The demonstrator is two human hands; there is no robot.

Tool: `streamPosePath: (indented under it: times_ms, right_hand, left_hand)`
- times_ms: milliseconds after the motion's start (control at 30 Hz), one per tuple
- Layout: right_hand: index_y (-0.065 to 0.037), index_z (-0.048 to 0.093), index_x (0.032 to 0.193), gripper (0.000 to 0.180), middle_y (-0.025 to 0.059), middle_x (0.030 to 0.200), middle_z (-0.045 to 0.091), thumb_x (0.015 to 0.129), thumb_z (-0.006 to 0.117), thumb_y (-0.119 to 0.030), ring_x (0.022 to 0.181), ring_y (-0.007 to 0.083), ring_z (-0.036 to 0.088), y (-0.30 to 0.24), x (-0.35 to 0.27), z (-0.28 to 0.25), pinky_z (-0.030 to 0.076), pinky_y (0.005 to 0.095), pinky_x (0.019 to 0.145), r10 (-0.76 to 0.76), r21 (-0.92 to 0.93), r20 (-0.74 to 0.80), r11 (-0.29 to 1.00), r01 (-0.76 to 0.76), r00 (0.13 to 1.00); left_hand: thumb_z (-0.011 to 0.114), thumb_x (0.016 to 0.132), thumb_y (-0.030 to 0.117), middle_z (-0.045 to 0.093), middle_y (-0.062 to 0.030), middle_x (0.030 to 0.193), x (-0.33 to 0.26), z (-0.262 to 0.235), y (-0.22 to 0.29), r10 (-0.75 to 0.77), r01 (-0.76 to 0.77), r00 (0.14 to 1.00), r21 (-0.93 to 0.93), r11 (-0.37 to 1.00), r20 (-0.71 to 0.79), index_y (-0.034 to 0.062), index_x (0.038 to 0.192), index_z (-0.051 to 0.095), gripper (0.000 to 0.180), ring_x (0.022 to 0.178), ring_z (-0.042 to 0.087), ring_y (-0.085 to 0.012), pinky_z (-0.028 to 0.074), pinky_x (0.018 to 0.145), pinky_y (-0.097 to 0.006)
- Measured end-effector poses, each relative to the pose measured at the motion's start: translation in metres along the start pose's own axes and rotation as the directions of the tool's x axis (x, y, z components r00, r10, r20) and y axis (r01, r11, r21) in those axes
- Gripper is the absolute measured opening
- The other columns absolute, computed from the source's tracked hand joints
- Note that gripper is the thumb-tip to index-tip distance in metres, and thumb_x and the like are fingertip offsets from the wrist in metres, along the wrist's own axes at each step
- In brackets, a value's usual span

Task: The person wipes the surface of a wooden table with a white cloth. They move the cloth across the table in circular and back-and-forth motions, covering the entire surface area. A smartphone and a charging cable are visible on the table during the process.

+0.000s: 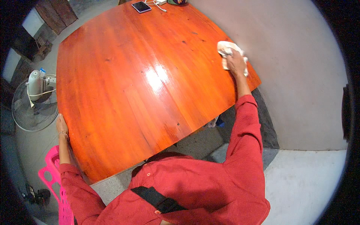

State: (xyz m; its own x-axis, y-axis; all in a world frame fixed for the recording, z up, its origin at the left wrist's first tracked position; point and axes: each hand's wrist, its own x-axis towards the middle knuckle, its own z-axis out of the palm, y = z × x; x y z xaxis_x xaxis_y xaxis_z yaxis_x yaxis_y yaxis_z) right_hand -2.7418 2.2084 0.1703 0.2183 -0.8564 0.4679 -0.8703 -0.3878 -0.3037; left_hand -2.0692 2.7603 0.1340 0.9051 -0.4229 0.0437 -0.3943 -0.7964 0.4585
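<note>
A glossy orange-brown wooden table (123,86) fills the middle of the head view. Near its right edge, by the wall, my right hand (236,63) presses a white cloth (226,47) with pale orange patches onto the tabletop. The fingers are bunched over the cloth and partly hidden in it. At the table's left edge rests my left hand (62,125), its fingers laid along the side and nothing seen in them. A bracelet circles that wrist.
A smartphone (141,6) lies at the far edge beside a white cable (162,7) and a dark container (177,2). A fan (35,90) stands left of the table. Nearer on the left is a pink plastic chair (56,180). A pale wall (300,75) borders the right.
</note>
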Motion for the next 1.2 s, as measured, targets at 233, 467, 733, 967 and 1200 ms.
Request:
streamPosePath:
  times_ms: [233,467,733,967,1200]
  right_hand:
    - [-0.017,0.064,0.113,0.039,0.0113,0.107,0.063,0.075,0.053,-0.018,0.095,0.0302,0.060,-0.116,-0.078,-0.017,0.048,0.0413,0.083,-0.539,0.286,0.061,0.816,0.503,0.840]
    - [-0.013,0.065,0.113,0.039,0.0132,0.109,0.064,0.078,0.048,-0.010,0.104,0.0293,0.060,0.017,-0.084,-0.062,0.046,0.0395,0.091,-0.143,0.272,0.091,0.955,0.114,0.985]
    - [-0.016,0.063,0.118,0.040,0.0120,0.115,0.064,0.080,0.050,-0.022,0.104,0.0306,0.061,0.043,-0.011,-0.004,0.046,0.0394,0.091,-0.101,0.124,0.000,0.987,0.100,0.995]
    - [-0.017,0.064,0.113,0.042,0.0121,0.109,0.063,0.072,0.054,-0.016,0.100,0.0327,0.059,-0.076,-0.091,-0.041,0.047,0.0424,0.087,-0.569,0.329,0.083,0.791,0.516,0.818]
    - [-0.015,0.064,0.114,0.041,0.0126,0.111,0.064,0.077,0.049,-0.022,0.102,0.0312,0.059,0.009,-0.041,-0.046,0.045,0.0416,0.089,-0.037,0.178,0.171,0.984,0.006,0.984]
  left_hand:
    - [0.026,0.100,0.045,0.062,-0.0237,0.114,0.020,0.012,-0.047,0.112,-0.112,0.994,-0.275,0.955,-0.015,-0.0089,0.114,0.058,0.064,0.102,0.059,-0.0353,0.042,0.090,-0.039]
    - [0.028,0.099,0.046,0.061,-0.0250,0.116,0.003,0.000,-0.027,0.038,-0.038,0.999,-0.109,0.993,0.004,-0.0078,0.116,0.058,0.064,0.106,0.058,-0.0371,0.042,0.091,-0.040]
    - [0.027,0.099,0.046,0.058,-0.0250,0.121,0.003,0.002,-0.015,0.072,-0.077,0.994,-0.049,0.996,-0.080,-0.0062,0.123,0.055,0.063,0.113,0.055,-0.0377,0.040,0.095,-0.041]
    - [0.026,0.100,0.046,0.054,-0.0223,0.130,0.010,0.001,-0.034,0.066,-0.053,0.996,-0.187,0.981,0.062,-0.0065,0.129,0.050,0.064,0.117,0.053,-0.0331,0.038,0.099,-0.038]
    - [0.028,0.099,0.046,0.058,-0.0232,0.123,-0.012,-0.008,0.005,-0.060,0.058,0.997,0.051,0.997,0.053,-0.0053,0.121,0.056,0.062,0.111,0.056,-0.0355,0.040,0.094,-0.040]
